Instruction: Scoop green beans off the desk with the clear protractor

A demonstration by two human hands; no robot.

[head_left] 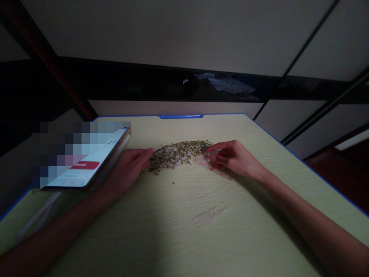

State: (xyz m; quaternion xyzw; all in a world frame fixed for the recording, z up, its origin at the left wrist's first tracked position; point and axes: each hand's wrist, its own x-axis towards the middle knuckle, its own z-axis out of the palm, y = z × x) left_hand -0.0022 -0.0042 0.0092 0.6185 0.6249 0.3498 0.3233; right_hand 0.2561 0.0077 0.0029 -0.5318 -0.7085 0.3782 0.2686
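Note:
A spread heap of small green beans mixed with white rice-like grains (178, 154) lies on the pale table. At its left end is my left hand (131, 165), fingers curled and thumb pressed against them; whatever they hold, if anything, is hidden. My right hand (235, 157) reaches the heap's right end in a pinch, its fingertips among the grains. Under those fingers lies a flat clear piece with red print (201, 162), partly covered by the hand. Closer to me is a small patch of white grains (210, 215). A single bean (173, 183) sits apart below the heap.
On the left a lit phone or tablet (95, 166) leans at a slant, partly pixelated, with a pale cable (43, 211) below it. The table (138, 231) has a blue edge. Behind it stand light cabinet panels (173, 34) with a dark glossy strip.

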